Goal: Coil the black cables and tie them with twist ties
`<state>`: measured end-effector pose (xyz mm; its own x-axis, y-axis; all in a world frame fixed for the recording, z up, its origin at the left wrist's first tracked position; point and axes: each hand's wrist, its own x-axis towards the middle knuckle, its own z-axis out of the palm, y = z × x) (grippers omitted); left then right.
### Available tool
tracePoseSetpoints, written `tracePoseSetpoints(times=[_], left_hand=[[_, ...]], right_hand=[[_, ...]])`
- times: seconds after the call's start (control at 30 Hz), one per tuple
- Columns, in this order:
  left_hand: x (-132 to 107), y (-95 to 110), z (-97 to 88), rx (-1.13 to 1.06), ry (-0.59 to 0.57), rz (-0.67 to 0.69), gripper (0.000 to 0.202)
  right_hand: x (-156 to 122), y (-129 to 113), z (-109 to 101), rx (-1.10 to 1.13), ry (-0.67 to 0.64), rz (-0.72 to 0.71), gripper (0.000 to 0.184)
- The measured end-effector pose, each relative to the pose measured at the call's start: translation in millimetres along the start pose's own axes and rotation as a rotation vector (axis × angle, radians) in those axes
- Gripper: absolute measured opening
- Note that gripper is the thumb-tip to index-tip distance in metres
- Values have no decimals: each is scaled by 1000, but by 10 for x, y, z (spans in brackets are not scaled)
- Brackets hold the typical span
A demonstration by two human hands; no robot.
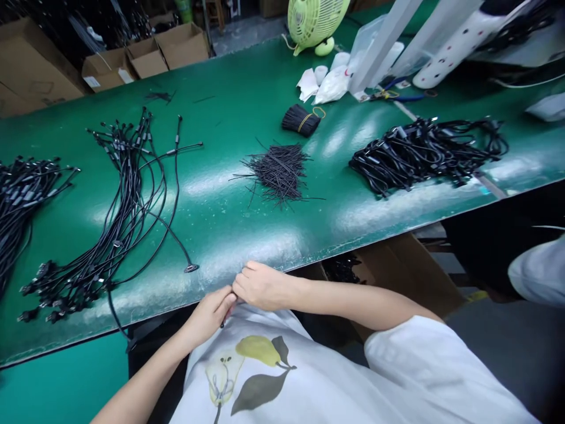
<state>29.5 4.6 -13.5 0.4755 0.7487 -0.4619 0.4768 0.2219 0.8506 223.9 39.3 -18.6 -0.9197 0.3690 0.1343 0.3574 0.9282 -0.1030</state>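
Observation:
My left hand [209, 317] and my right hand [261, 286] meet at the table's front edge, just above my shirt, both closed with fingertips pinched together. A small black cable-like piece [222, 324] pokes out below my left fingers; the rest of it is hidden. What my right fingers pinch is covered by the hand. Beyond them lies a loose pile of short thin black ties [281, 171]. Left of my hands, a fan of black cables [132, 206] is spread on the green table [220, 224], one connector [191, 268] lying apart near the edge.
Bundled black cables [424, 153] lie at right, more cables [22, 194] at far left. A banded bundle of ties [301, 121], a green fan [315, 23] and pliers [406, 94] are farther back. Cardboard boxes [180, 47] stand behind. Someone's sleeve [541, 274] shows at right.

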Motion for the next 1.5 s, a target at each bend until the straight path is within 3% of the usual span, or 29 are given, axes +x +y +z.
tracePoseSetpoints(times=[0.1,0.17,0.23,0.3,0.33,0.43,0.5,0.57,0.67,0.77,0.93,1.07,1.13,1.33,1.4,1.5], left_hand=[[-37,-85,77,-172,-18,-62,38],[-48,-143,120,-342,32,-108,40],[-44,-171,134,-545,122,-128,39],[-42,-155,124,-759,190,-96,36],[-46,-132,115,-849,196,-71,35],[-91,-43,96,-1008,149,-41,35],[-136,-10,91,-1046,146,-55,36],[-171,-16,85,-1062,171,-74,37],[-172,-62,64,-1063,224,-84,36],[-111,-54,30,-1056,256,-63,34],[9,143,-28,-991,239,8,37],[36,290,-54,-953,228,62,38],[38,337,-63,-952,253,92,38],[103,375,-109,-977,325,215,47],[141,317,-134,-918,393,245,42],[178,203,-169,-670,535,254,36]], right_hand=[[-91,100,-67,247,-6,0,23],[-170,342,-169,433,100,96,27],[-221,727,-278,468,305,376,26],[-209,1181,-337,319,484,746,26],[-175,1400,-337,220,511,899,26],[-9,1888,-236,4,334,1119,24],[89,2031,-145,-59,208,1138,23],[122,2058,-90,-80,192,1142,23],[51,1987,-108,-38,334,1154,22],[-47,1872,-205,121,550,1057,22],[-80,1741,-372,132,735,886,15],[-49,1672,-492,-3,760,892,12],[21,1516,-514,42,752,861,14],[377,447,-253,606,469,453,12],[412,174,-188,535,439,410,14],[424,38,-201,84,456,282,18]])
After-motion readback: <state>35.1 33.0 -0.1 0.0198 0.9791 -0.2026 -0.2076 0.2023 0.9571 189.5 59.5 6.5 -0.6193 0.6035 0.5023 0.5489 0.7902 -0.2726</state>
